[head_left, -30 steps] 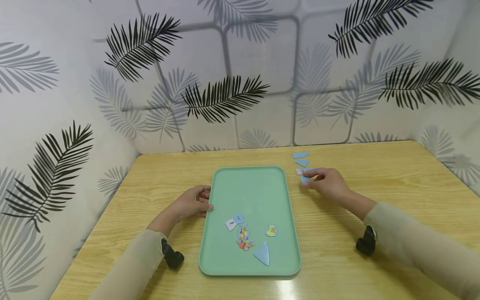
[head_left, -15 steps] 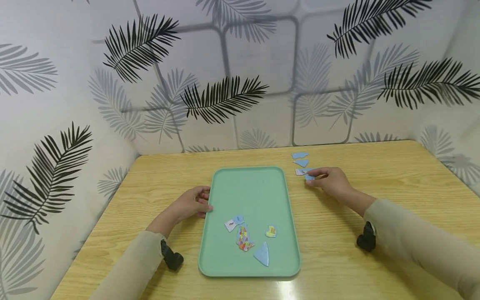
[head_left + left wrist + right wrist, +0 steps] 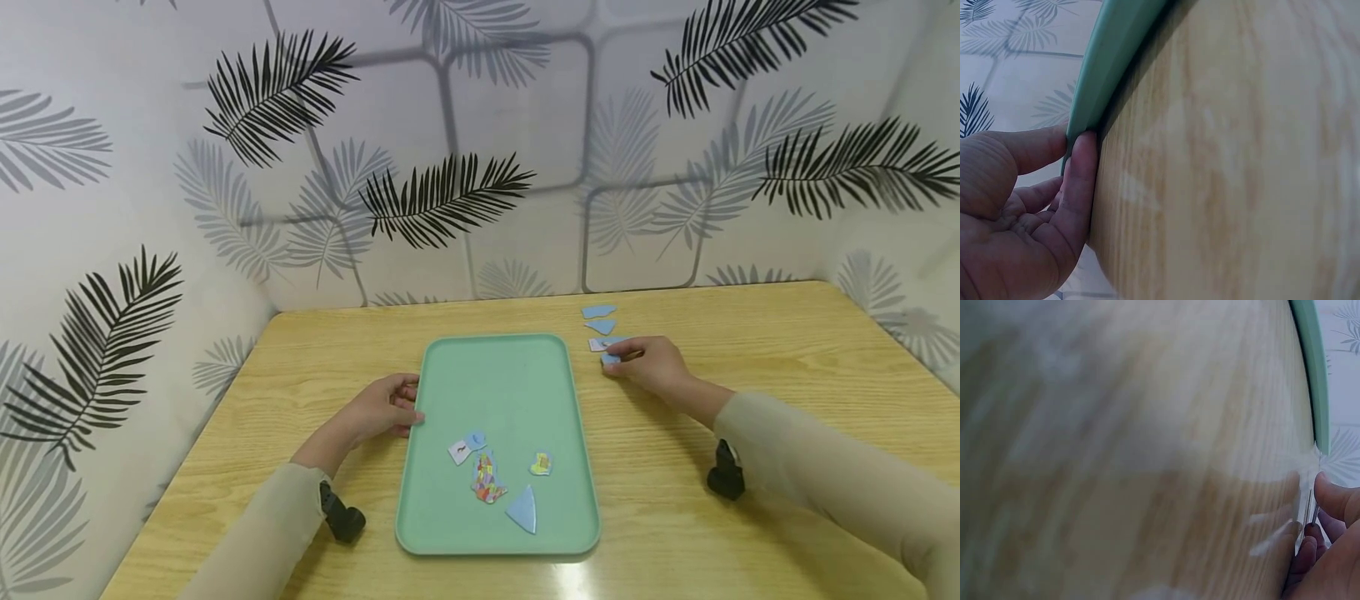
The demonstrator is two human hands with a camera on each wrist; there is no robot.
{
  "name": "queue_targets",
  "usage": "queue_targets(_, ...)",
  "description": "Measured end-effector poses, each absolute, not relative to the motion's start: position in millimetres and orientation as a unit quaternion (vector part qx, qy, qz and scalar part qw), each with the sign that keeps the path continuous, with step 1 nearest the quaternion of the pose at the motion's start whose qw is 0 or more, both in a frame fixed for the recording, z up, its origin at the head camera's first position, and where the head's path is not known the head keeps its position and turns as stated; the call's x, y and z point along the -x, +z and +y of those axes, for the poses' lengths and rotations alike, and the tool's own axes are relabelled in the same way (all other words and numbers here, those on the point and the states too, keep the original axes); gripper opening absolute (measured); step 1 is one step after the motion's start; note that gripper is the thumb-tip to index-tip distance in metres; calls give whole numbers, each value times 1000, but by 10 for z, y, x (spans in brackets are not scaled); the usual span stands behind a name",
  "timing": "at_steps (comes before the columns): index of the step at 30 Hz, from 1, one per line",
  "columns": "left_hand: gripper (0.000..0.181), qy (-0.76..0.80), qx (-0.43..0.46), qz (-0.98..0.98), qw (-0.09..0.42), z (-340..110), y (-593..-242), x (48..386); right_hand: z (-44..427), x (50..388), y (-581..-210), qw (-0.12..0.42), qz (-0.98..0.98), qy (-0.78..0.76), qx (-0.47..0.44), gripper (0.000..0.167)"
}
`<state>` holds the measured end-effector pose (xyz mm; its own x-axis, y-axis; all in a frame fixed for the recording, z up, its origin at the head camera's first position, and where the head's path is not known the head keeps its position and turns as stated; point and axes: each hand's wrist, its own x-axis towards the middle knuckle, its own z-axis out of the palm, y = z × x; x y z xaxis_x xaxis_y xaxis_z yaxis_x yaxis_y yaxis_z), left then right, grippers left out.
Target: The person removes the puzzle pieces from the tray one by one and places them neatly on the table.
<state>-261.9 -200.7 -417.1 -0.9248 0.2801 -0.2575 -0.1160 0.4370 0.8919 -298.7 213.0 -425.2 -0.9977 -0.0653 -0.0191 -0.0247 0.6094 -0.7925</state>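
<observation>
Pinching blue piece (image 3: 608, 359) with right hand (image 3: 654, 363), fingertips nearly meeting, outside tray (image 3: 495, 383) at two o'clock; left hand (image 3: 381, 407) gripping tray near nine. Apparently positioning piece; next move calling for light touch near neighbouring pieces (image 3: 601, 326).

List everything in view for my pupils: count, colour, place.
Leafy backdrop: one, white, grey, black, behind
Table: one, yellowish wood, foreground
Tray: one, green, on table
Multicoloured piece: one, tray's near half
Yellow piece: one, to its right
Large blue triangle: one, tray's front
Blue-white patch: one piece or two, unclear, tray's left
Far blue pieces: two, table, right of tray
Blue-white strip: one, just nearer than those
Small blue piece: one, beside strip
Wrist devices: two, black, cuffs
Sleeves: two, beige, forearms
Left grip: one, holding tray's left rim
Right grip: one, pinching small blue piece
</observation>
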Motion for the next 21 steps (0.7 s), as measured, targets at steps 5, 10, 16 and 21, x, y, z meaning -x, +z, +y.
queue_targets(5, 64, 532, -52, 824, 188, -2010, -4174, 2619, 2119, 3001, -4269, 15, 905, -425, 27, 37)
queue_targets(10, 65, 532, -50, 824, 188, -2007, -4159, 2617, 2117, 2994, -4264, 6, 910, -412, 33, 37)
queue_targets(16, 65, 535, -50, 822, 189, -2011, -4161, 2620, 2104, 2980, -4248, 6, 914, -405, 41, 35)
queue_targets(21, 64, 533, -50, 823, 189, -2012, -4179, 2626, 2104, 2978, -4247, 8, 914, -403, 46, 34)
